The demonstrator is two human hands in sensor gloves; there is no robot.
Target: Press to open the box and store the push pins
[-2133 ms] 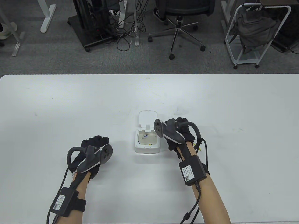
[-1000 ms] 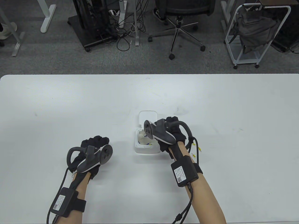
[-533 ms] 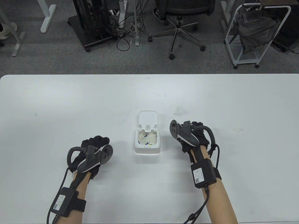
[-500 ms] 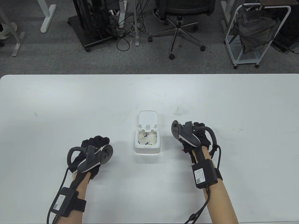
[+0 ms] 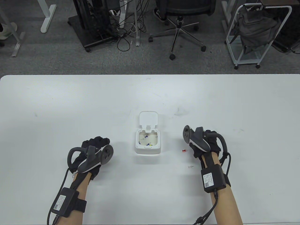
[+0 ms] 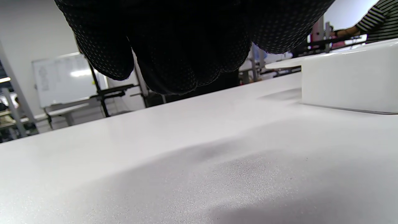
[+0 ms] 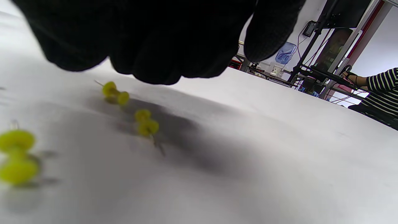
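The small white box (image 5: pixel 148 150) stands mid-table with its lid (image 5: pixel 148 118) flipped up at the back; several blue and yellow push pins lie inside. My right hand (image 5: pixel 206 141) hovers to its right, fingers (image 7: pixel 149 53) loosely curled and holding nothing, just above three yellow push pins (image 7: pixel 115 93) (image 7: pixel 146 123) (image 7: pixel 17 157) on the table. A red pin (image 5: pixel 184 151) and a clear pin (image 5: pixel 191 166) lie left of that hand. My left hand (image 5: pixel 96 143) rests on the table left of the box (image 6: pixel 348 84), fingers (image 6: pixel 174 62) loosely curled and empty.
The white table (image 5: pixel 70 105) runs wide around the box. On the floor beyond its far edge stand an office chair (image 5: pixel 180 21), a white cart (image 5: pixel 255 35) and cables. A person in a striped sleeve (image 7: pixel 382 84) is far off.
My right hand has left the box and moved right and toward me, down over the yellow pins. The red and clear pins now show on the table. The left hand has not moved.
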